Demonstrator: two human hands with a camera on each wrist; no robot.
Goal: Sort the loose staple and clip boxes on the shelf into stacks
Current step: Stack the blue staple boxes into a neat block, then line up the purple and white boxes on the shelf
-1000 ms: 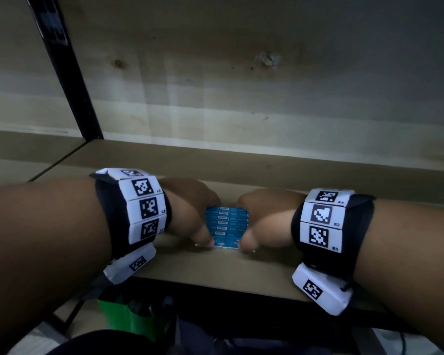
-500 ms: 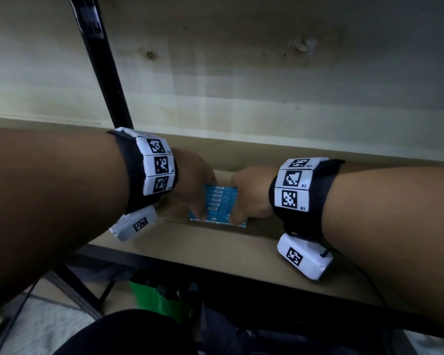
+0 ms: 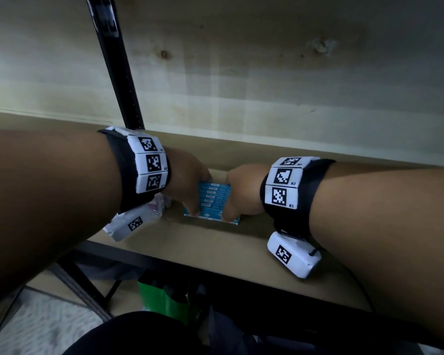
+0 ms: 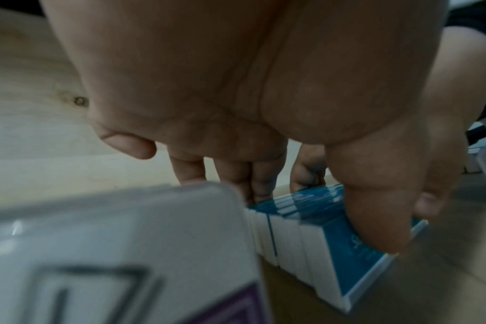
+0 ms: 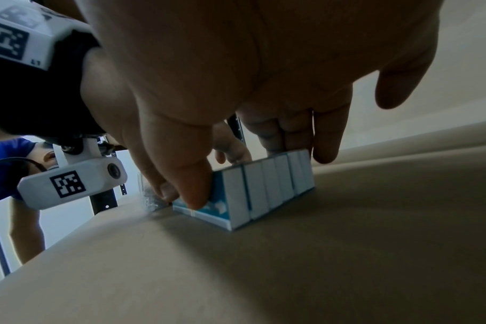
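Head view shows a row of small blue-and-white cardboard boxes [image 3: 212, 202] standing on edge on the brown shelf board [image 3: 215, 247], squeezed between both hands. The left hand [image 3: 187, 183] grasps the row's left side, thumb on the near face, fingers curled behind; the right hand [image 3: 241, 192] clamps the right side likewise. The row's long axis runs away from the person, so neither hand is nearer. A clear plastic-wrapped packet [image 3: 159, 204] lies just left.

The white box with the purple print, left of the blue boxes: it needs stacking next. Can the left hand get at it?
Probably not yet: the left hand grips the blue boxes; the white box lies just beside it.
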